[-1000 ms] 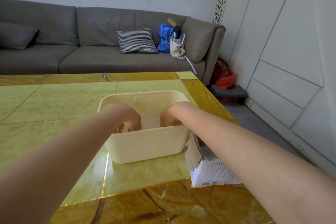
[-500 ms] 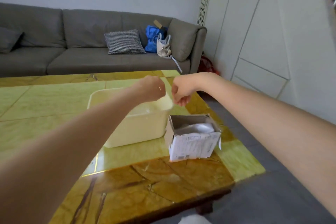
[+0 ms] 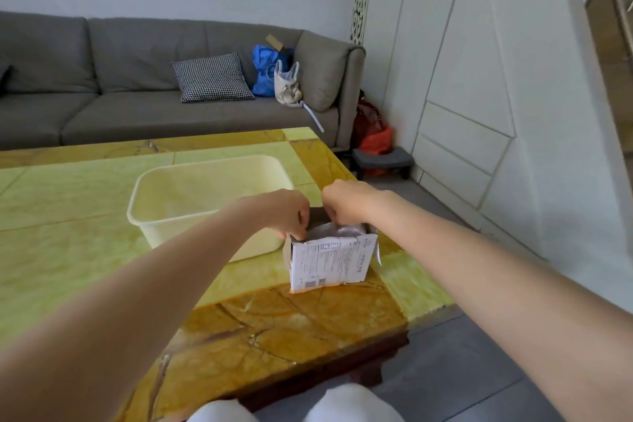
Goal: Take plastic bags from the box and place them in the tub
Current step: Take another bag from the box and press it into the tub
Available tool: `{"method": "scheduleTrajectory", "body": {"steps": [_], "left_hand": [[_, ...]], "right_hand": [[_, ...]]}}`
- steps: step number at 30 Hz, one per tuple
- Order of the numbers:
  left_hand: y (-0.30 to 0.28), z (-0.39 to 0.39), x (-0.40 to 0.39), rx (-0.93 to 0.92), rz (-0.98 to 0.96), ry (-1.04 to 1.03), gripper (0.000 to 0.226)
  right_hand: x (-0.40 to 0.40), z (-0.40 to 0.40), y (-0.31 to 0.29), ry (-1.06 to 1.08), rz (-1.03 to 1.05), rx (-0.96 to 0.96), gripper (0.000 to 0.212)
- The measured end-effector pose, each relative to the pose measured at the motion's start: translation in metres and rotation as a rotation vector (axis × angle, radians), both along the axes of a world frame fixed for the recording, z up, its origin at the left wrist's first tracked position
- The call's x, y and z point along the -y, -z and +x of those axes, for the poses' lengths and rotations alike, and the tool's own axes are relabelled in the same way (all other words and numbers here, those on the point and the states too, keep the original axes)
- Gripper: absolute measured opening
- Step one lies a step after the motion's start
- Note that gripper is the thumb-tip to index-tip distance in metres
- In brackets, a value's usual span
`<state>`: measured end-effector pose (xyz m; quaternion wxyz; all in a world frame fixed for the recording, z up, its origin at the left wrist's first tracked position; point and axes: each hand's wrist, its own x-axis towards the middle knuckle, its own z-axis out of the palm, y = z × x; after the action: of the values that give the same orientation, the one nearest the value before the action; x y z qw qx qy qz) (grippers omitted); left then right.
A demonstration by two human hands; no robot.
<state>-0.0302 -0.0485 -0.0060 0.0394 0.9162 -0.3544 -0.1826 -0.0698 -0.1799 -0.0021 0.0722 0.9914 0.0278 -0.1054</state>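
The only print is sitting on the near white side of the box (image 3: 329, 259), which is standing on the table. Rows of small dark characters are running across that side, with a line of larger characters down its right edge and two small barcode-like blocks near the bottom left corner. All of it is showing too small and blurred to read, so no word, brand or number is coming through anywhere else either.
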Motion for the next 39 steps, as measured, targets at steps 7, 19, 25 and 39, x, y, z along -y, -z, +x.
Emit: {"method": "scheduleTrajectory", "body": {"steps": [7, 19, 25, 39], "left_hand": [[-0.007, 0.002, -0.005, -0.068, -0.169, -0.087, 0.058], [-0.044, -0.002, -0.03, -0.764, -1.06, -0.639, 0.017], [-0.048, 0.001, -0.04, -0.67, -1.059, -0.704, 0.019], [-0.068, 0.0, -0.038, -0.618, -1.271, -0.785, 0.013]], "right_hand": [[0.012, 0.016, -0.036, 0.05, 0.233, 0.182, 0.032], [0.01, 0.013, -0.07, 0.303, 1.127, 0.289, 0.028], [0.014, 0.007, -0.051, 0.394, 1.031, 0.034, 0.015], [-0.025, 0.007, -0.067, 0.041, 0.595, 0.507, 0.015]]}}
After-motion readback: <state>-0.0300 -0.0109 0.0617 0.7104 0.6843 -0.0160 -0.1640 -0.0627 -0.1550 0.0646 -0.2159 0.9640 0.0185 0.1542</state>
